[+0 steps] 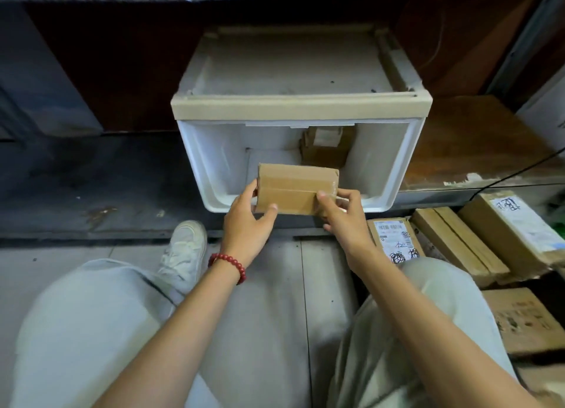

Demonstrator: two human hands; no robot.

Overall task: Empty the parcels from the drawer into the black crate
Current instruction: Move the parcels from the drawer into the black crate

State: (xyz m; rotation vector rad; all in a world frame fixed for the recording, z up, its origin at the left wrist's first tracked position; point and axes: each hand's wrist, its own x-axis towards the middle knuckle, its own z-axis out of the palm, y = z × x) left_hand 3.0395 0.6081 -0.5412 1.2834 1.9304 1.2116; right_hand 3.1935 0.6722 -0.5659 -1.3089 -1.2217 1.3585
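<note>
A brown cardboard parcel (293, 187) is held above the front rim of the open white drawer (195, 163). It is gripped at both short ends. The left hand (244, 221) is wrapped around the left end with the thumb laid on the near face. The right hand (342, 215) is closed on the right end, thumb on the near face and fingers curled round the edge. The two-handed grip is judged to keep the parcel level while it is cleared over the rim.

A second parcel (327, 151) is seen at the rear right of the drawer, partly shadowed under the cabinet frame, so the drawer is not yet emptied. Several labelled parcels (394, 239) are stacked low at the right, just beside the right forearm. The black crate is presumed to be located there, but its walls cannot be made out. A transfer to the right is judged to be required next.
</note>
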